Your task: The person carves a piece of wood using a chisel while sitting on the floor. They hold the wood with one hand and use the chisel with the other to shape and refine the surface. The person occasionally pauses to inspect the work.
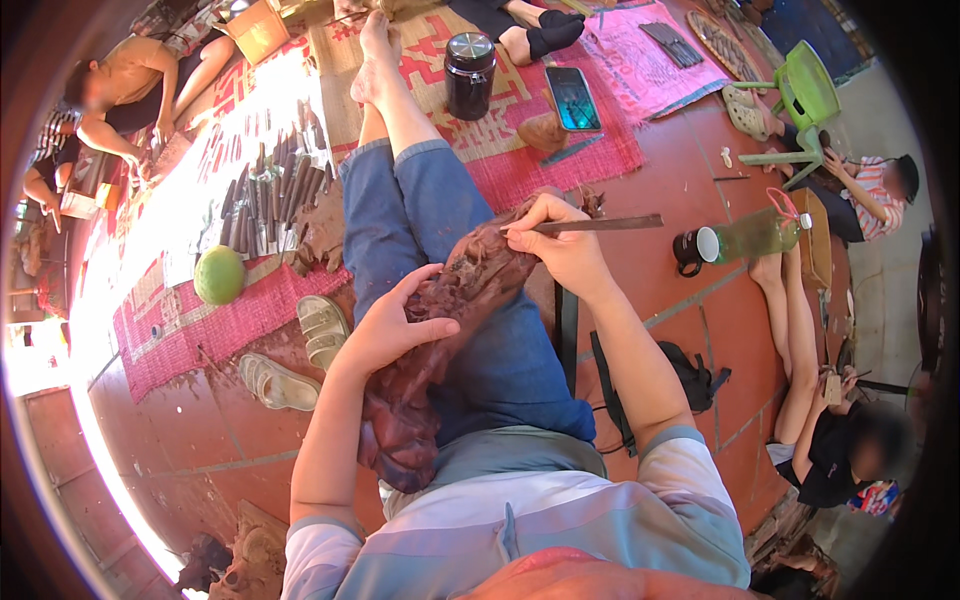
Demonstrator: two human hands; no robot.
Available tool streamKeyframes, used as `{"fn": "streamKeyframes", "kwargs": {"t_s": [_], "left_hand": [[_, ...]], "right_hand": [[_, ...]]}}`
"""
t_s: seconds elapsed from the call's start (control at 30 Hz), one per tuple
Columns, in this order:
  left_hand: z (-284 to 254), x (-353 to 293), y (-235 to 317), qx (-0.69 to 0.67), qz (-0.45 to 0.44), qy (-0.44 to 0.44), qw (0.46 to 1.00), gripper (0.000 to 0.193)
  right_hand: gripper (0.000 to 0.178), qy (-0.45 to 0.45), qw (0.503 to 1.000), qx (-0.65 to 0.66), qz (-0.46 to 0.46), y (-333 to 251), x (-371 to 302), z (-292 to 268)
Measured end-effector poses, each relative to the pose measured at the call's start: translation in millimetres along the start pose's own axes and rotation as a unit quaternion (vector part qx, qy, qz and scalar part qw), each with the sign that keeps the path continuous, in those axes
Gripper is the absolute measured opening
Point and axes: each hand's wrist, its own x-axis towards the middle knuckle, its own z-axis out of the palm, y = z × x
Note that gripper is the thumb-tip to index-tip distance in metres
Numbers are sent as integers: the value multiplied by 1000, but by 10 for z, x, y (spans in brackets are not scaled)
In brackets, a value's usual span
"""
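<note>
A striped shirt point(600, 515) is seen nearest, at the lower edge. A reddish-brown carved wood piece point(400, 410) is laid diagonally across blue trousers point(510, 370), partly covered by both hands. It is steadied by the left hand point(393, 325), thumb spread wide from fingers. A thin tool point(610, 224) is pinched in the nearly closed right hand point(567, 250) (tip contact can't be told). Right floor is crowded by a black bag point(690, 378), mug point(690, 254), green bottle point(748, 236). Left: sandals point(278, 383), green round object point(220, 275), rowed dark tools point(270, 200).
</note>
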Motion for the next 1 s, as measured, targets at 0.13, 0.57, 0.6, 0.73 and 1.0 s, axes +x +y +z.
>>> {"fn": "streamKeyframes", "kwargs": {"t_s": [0.13, 0.57, 0.6, 0.73, 1.0], "left_hand": [[-3, -14, 66, 12, -10, 0, 1000, 83], [4, 8, -4, 31, 15, 7, 999, 81], [0, 6, -3, 29, 13, 7, 999, 81], [-8, 14, -66, 9, 18, 4, 1000, 81], [-5, 3, -32, 15, 8, 4, 1000, 81]], "right_hand": [[9, 29, 995, -92, -37, -111, -40, 143], [10, 30, 1000, -8, 4, 153, 27, -39], [10, 28, 999, 32, 6, 162, 20, -34], [9, 15, 995, -95, 4, -166, -54, 153], [9, 7, 998, -60, -6, -108, -59, 155]]}}
